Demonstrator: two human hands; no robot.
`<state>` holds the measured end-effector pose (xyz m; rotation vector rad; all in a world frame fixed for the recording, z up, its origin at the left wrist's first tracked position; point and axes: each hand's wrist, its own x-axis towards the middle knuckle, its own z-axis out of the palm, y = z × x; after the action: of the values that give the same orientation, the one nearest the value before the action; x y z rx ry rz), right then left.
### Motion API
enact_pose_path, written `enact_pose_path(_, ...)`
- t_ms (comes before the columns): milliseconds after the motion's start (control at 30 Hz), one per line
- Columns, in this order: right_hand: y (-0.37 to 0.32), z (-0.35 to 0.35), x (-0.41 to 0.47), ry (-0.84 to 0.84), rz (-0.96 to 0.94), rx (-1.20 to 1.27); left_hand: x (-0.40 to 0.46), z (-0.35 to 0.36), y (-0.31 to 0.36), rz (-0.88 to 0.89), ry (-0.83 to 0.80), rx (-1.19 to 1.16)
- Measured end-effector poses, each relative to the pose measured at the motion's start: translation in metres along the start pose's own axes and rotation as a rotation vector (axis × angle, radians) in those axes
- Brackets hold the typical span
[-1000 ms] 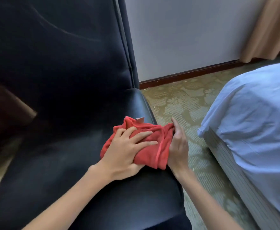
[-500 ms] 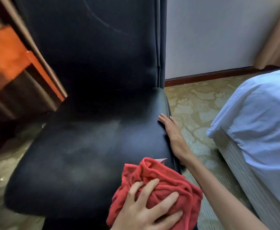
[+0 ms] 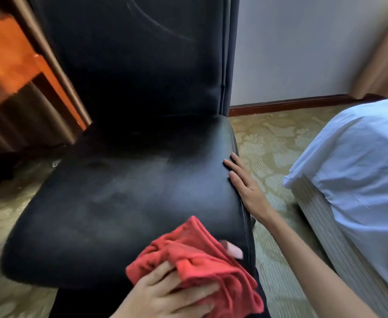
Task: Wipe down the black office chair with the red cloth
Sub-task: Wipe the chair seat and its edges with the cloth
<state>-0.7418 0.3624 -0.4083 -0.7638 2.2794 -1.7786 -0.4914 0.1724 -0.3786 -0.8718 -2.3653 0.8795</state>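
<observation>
At far left a blurred orange wooden edge (image 3: 9, 63) stands beside the black office chair (image 3: 124, 198), with patterned carpet (image 3: 268, 143) open around the seat. Near the seat's front right corner, the left hand (image 3: 165, 292) presses the bunched red cloth (image 3: 202, 260), fingers curled over it. Flat and straight-fingered, the right hand (image 3: 245, 187) rests on the seat's right edge. A bed (image 3: 360, 168) closes the right side.
</observation>
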Motion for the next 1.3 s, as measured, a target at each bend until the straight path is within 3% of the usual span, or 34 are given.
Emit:
enact_pose_path(33, -0.002, -0.001, 0.000, -0.015, 0.010, -0.022, -0.008, 0.002, -0.006, -0.051, -0.020, -0.047)
enact_pose_path(133, -0.017, -0.006, 0.005, -0.065, 0.053, -0.212, -0.003, 0.015, -0.036, -0.301, 0.005, -0.510)
enact_pose_path(167, -0.024, -0.004, 0.007, -0.075, 0.067, -0.328, 0.010, 0.027, -0.049, -0.388, -0.068, -0.598)
enact_pose_path(333, -0.059, 0.049, -0.003, -0.037, 0.307, -0.836, 0.066, 0.103, -0.160, -0.724, -0.361, -0.723)
enact_pose_path(467, -0.061, 0.056, -0.004, -0.013, 0.311, -0.916, 0.096, 0.147, -0.225, -0.974, -0.462, -0.779)
enact_pose_path(533, -0.060, 0.050, -0.001, -0.022, 0.319, -0.925, 0.107, 0.150, -0.226, -0.974, -0.463, -0.752)
enact_pose_path(633, -0.057, 0.046, 0.004, -0.013, 0.285, -0.924, 0.093, 0.118, -0.186, -0.748, -0.475, -0.668)
enact_pose_path(733, -0.049, 0.037, 0.014, -0.018, 0.258, -0.924, 0.045, 0.058, -0.124, -0.597, -0.351, -0.663)
enact_pose_path(800, -0.043, 0.029, 0.022, -0.026, 0.231, -0.925, 0.007, 0.021, -0.081, -0.597, -0.249, -0.675)
enact_pose_path(967, -0.045, 0.020, 0.039, -0.060, 0.232, -1.041, -0.058, -0.018, -0.013, -0.720, -0.203, -0.610)
enact_pose_path(1067, -0.061, 0.036, 0.031, -0.005, 0.147, -1.244, -0.069, -0.011, -0.040, -0.872, -0.170, -0.565)
enact_pose_path(1200, -0.082, 0.087, 0.024, -0.207, 0.107, -1.086, -0.068, 0.049, -0.148, -1.157, -0.449, -0.552)
enact_pose_path(1300, -0.078, 0.107, 0.022, -0.198, 0.085, -1.100, -0.033, 0.099, -0.215, -1.298, -0.552, -0.634)
